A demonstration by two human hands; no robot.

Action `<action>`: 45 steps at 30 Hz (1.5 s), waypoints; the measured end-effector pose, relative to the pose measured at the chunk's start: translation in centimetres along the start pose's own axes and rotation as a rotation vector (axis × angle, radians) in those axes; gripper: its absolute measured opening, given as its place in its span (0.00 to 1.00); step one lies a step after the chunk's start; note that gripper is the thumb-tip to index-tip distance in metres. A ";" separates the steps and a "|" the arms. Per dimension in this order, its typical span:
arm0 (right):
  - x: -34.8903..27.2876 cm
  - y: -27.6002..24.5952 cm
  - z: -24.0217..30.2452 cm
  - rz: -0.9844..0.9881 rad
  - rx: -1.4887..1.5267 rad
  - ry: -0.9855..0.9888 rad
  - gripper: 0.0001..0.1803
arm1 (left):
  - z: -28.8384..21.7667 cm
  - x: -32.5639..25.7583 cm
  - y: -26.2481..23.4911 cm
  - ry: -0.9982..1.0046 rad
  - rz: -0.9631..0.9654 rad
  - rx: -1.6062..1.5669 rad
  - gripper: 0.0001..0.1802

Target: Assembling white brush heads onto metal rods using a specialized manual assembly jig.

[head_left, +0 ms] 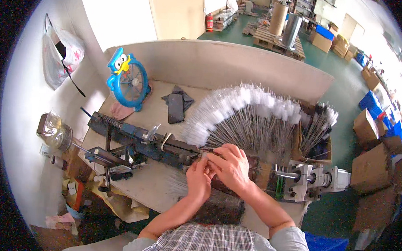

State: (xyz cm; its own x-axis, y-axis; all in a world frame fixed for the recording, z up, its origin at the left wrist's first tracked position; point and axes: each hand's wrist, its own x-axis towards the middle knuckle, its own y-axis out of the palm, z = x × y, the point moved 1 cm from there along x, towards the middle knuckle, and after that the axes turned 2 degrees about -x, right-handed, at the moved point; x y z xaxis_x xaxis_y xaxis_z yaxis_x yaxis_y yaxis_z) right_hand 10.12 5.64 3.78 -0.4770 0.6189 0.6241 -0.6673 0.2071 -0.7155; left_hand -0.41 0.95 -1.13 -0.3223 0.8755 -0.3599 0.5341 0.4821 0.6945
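Both hands, left hand (198,177) and right hand (229,165), pinch thin wire brushes (250,120) at the machine (165,147), fingers clenched to keep the fan in order.

both forearms reaching forward, left hand (198,178) and right hand (229,165) touching, fingers curled, pinching together

A factory workshop. A bench-mounted metal machine (164,148) stands on the worktable (152,185). Beyond the machine lie a green floor (344,93), wooden pallets (279,39) and stacked cardboard boxes (372,169).
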 end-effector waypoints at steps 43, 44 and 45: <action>0.5 1.0 1.1 -0.009 0.015 0.118 0.14 | 0.0 0.1 -0.5 -0.073 0.012 -0.094 0.09; 0.4 1.2 1.1 -0.010 0.006 0.123 0.14 | 0.3 0.1 -0.7 -0.075 0.017 -0.089 0.09; 0.3 1.1 1.1 -0.014 0.006 0.123 0.14 | 0.4 0.2 -0.6 -0.037 0.023 -0.139 0.08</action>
State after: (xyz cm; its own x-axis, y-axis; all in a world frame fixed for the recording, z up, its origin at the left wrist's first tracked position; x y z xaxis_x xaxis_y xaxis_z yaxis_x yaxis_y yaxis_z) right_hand 8.59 5.23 3.56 -0.3939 0.7045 0.5904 -0.6770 0.2121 -0.7048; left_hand -0.50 0.80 -1.86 -0.2810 0.8879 -0.3642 0.4264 0.4555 0.7815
